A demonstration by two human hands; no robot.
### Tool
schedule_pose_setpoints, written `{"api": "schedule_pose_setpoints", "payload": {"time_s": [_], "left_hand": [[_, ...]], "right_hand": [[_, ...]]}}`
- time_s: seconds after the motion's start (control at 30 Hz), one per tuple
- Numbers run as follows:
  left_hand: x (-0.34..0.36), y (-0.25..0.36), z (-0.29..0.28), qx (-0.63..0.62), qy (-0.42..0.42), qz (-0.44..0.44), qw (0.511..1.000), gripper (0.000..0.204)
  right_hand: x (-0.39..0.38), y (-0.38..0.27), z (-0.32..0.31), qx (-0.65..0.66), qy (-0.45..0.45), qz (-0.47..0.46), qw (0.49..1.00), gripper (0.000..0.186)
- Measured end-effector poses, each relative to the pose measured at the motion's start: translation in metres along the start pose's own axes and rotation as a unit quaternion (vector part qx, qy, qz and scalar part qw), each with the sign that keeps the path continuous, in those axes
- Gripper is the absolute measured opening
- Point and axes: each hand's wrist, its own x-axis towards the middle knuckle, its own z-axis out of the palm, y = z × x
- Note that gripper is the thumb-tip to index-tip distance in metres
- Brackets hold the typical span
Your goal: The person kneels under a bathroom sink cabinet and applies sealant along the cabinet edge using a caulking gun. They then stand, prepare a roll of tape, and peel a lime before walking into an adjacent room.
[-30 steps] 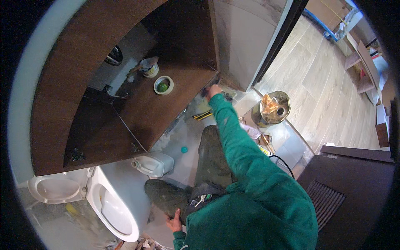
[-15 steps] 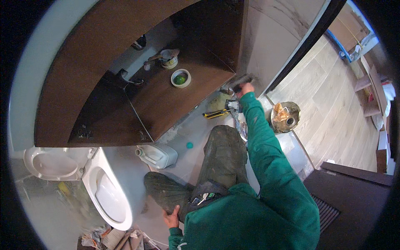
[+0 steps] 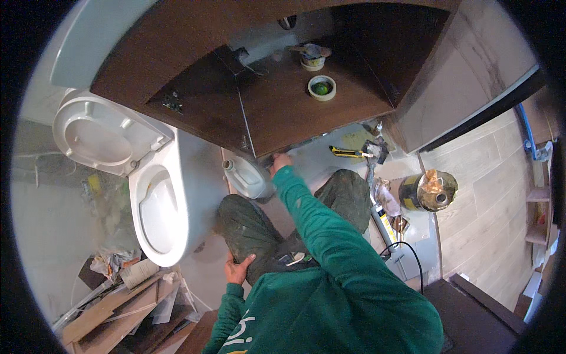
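My right hand [image 3: 279,162] is closed at the lower edge of the brown curved cabinet [image 3: 315,118], beside a white plastic jug [image 3: 249,182]; what it holds is mostly hidden, a dark piece. My left hand [image 3: 237,268] grips my left leg [image 3: 244,230]. Inside the cabinet stand a white bowl with something green [image 3: 321,88] and a tub with a spoon [image 3: 314,59]. To the right on the tiles lie a yellow utility knife [image 3: 348,151], a dark scraper [image 3: 375,152] and a caulk gun [image 3: 386,227] near a grimy metal can [image 3: 427,190].
A white toilet [image 3: 160,215] with raised seat [image 3: 97,135] stands at left, above a pile of board offcuts [image 3: 124,307] and rubbish. A doorway at right opens onto wood-look flooring [image 3: 477,212] with shelving [image 3: 537,215] beyond. A dark door [image 3: 480,312] is at lower right.
My right hand has moved left along the cabinet's bottom edge from its right corner to beside the jug. The view has turned, bringing the offcuts into sight. My left hand stays on my leg.
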Motion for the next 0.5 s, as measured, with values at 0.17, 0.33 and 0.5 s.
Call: {"api": "schedule_pose_setpoints", "payload": {"time_s": [0.17,0.33,0.5], "left_hand": [[0.007,0.041,-0.040,0.210,-0.013,0.013,0.978,0.056],[0.051,0.119,-0.084,0.133,0.140,0.244,0.950,0.036],[0.160,0.194,-0.085,0.177,0.153,0.370,0.899,0.031]], "right_hand": [[0.002,0.062,-0.044,0.166,-0.013,0.025,0.986,0.042],[0.027,0.124,-0.051,0.249,-0.026,0.164,0.954,0.034],[0.000,0.036,0.021,0.070,-0.006,0.070,0.995,0.028]]}}
